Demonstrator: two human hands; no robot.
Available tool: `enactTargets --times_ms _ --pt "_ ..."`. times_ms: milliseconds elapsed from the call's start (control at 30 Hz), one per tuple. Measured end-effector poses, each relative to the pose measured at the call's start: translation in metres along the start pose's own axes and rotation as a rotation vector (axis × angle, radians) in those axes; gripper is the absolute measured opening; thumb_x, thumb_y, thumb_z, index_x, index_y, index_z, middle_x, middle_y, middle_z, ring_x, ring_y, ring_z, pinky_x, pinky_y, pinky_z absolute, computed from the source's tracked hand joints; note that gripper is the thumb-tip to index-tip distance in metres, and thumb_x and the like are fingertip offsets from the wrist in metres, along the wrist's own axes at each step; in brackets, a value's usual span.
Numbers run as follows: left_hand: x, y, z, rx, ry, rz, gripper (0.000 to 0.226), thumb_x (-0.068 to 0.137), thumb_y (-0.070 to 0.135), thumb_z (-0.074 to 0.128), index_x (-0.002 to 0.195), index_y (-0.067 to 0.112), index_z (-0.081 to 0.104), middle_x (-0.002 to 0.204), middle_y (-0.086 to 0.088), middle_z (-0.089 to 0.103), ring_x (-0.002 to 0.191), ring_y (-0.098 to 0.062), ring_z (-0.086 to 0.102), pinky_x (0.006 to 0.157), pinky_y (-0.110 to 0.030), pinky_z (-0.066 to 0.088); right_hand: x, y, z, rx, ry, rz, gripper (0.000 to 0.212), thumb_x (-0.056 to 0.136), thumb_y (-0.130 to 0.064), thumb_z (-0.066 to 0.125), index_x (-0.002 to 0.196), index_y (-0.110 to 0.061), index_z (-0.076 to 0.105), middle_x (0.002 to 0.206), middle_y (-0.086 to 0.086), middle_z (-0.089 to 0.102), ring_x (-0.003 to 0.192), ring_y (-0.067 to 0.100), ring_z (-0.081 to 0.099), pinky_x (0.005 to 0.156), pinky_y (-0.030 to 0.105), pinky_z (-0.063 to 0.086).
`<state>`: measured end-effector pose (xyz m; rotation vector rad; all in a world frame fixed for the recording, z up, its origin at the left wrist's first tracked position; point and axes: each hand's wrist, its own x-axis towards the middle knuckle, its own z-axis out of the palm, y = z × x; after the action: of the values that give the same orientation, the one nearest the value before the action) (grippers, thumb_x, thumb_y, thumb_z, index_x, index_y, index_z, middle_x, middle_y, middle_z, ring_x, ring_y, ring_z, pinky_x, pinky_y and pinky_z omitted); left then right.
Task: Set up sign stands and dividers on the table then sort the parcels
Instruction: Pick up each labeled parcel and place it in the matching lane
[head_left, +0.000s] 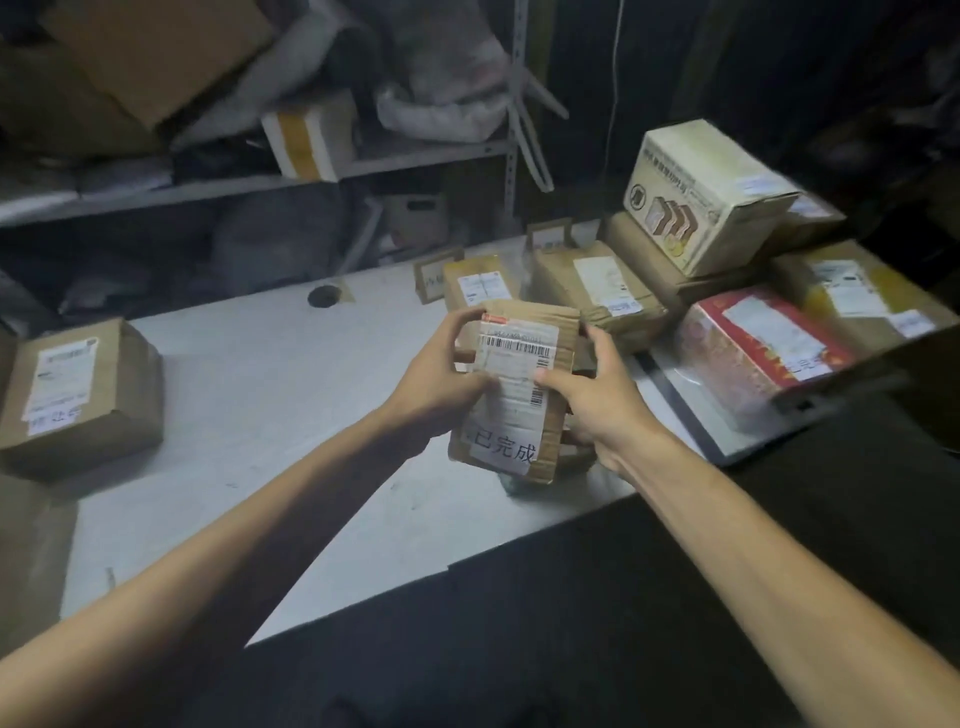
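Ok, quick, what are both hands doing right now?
Left hand: closed on the small brown parcel, gripping its left edge.
Right hand: closed on the same parcel, thumb on its label.

Two sign stands, one table and at least nine parcels in view

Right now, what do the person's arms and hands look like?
The left hand and right hand are bare, with no gloves. No rings, watch or wristband show. The left forearm and right forearm are uncovered to the frame's edge; no sleeve is in view.
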<state>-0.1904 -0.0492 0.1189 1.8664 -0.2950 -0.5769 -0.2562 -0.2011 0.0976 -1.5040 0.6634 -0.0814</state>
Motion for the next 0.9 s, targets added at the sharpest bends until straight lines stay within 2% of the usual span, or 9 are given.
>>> enactTargets --times_ms 100,267,433,567,667,767,833,867,900 --pt "0.010 0.028 0.035 -0.033 -0.022 0.019 0.064 0.090 -0.006 0.054 0.137 0.036 0.040 0.093 0.010 0.062 0.084 -0.007 0.064 0.076 -0.041 0.060 0.005 -0.013 -0.043 -0.022 0.004 -0.035 0.070 0.091 -0.011 0.067 0.145 -0.039 0.032 0.127 -0.005 0.061 0.111 0.018 0.062 0.078 0.044 0.058" --pt "0.033 0.053 0.087 -0.076 -0.062 -0.027 0.065 0.090 -0.006 0.056 0.137 0.035 0.038 0.106 -0.003 0.065 0.099 -0.024 0.065 0.082 -0.053 0.058 0.022 -0.026 -0.105 -0.065 -0.006 -0.049 0.070 0.092 -0.007 0.065 0.147 -0.034 0.031 0.112 -0.011 0.063 0.101 0.011 0.063 0.065 0.034 0.055" --pt "0.074 0.070 0.129 -0.130 -0.098 -0.089 0.068 0.089 -0.006 0.056 0.137 0.036 0.037 0.107 -0.005 0.064 0.101 -0.026 0.064 0.084 -0.054 0.057 0.055 -0.035 -0.150 -0.135 0.016 -0.014 0.065 0.094 -0.008 0.062 0.146 -0.034 0.033 0.122 -0.006 0.064 0.102 0.016 0.065 0.063 0.038 0.058" --pt "0.104 0.089 0.160 -0.178 -0.130 -0.134 0.067 0.091 -0.008 0.052 0.139 0.036 0.034 0.106 -0.004 0.069 0.100 -0.023 0.065 0.071 -0.042 0.057 0.083 -0.048 -0.188 -0.184 0.005 0.014 0.067 0.094 -0.010 0.062 0.148 -0.033 0.031 0.129 0.000 0.063 0.102 0.014 0.065 0.067 0.036 0.056" --pt "0.124 0.109 0.190 -0.162 -0.160 -0.133 0.064 0.092 -0.007 0.052 0.138 0.034 0.034 0.101 -0.003 0.067 0.090 -0.018 0.065 0.059 -0.034 0.054 0.098 -0.060 -0.223 -0.207 0.014 0.043 0.071 0.094 -0.009 0.063 0.152 -0.030 0.027 0.123 0.001 0.066 0.088 0.006 0.063 0.063 0.030 0.050" --pt "0.144 0.126 0.218 -0.156 -0.153 -0.147 0.064 0.091 -0.007 0.053 0.139 0.033 0.035 0.113 -0.008 0.066 0.101 -0.025 0.063 0.064 -0.037 0.054 0.114 -0.068 -0.257 -0.238 0.042 0.050 0.074 0.091 -0.007 0.066 0.152 -0.026 0.029 0.120 0.001 0.066 0.091 0.005 0.060 0.071 0.028 0.047" --pt "0.157 0.136 0.241 -0.165 -0.165 -0.165 0.064 0.091 -0.006 0.054 0.138 0.034 0.036 0.114 -0.006 0.064 0.108 -0.029 0.061 0.069 -0.042 0.056 0.125 -0.073 -0.283 -0.241 0.051 0.090 0.073 0.091 -0.011 0.067 0.151 -0.031 0.029 0.129 0.001 0.062 0.104 0.015 0.059 0.089 0.045 0.048" --pt "0.163 0.140 0.253 -0.163 -0.170 -0.178 0.063 0.091 -0.005 0.054 0.136 0.035 0.036 0.111 -0.004 0.063 0.108 -0.029 0.061 0.071 -0.044 0.057 0.131 -0.074 -0.296 -0.252 0.043 0.120 0.073 0.091 -0.013 0.066 0.150 -0.034 0.029 0.130 -0.001 0.062 0.111 0.020 0.058 0.093 0.054 0.045" --pt "0.168 0.143 0.264 -0.165 -0.174 -0.196 0.062 0.092 -0.004 0.055 0.135 0.036 0.036 0.109 -0.003 0.062 0.107 -0.028 0.061 0.071 -0.044 0.058 0.138 -0.074 -0.309 -0.265 0.031 0.146 0.071 0.092 -0.015 0.066 0.149 -0.036 0.030 0.128 -0.002 0.063 0.112 0.022 0.058 0.091 0.055 0.046"
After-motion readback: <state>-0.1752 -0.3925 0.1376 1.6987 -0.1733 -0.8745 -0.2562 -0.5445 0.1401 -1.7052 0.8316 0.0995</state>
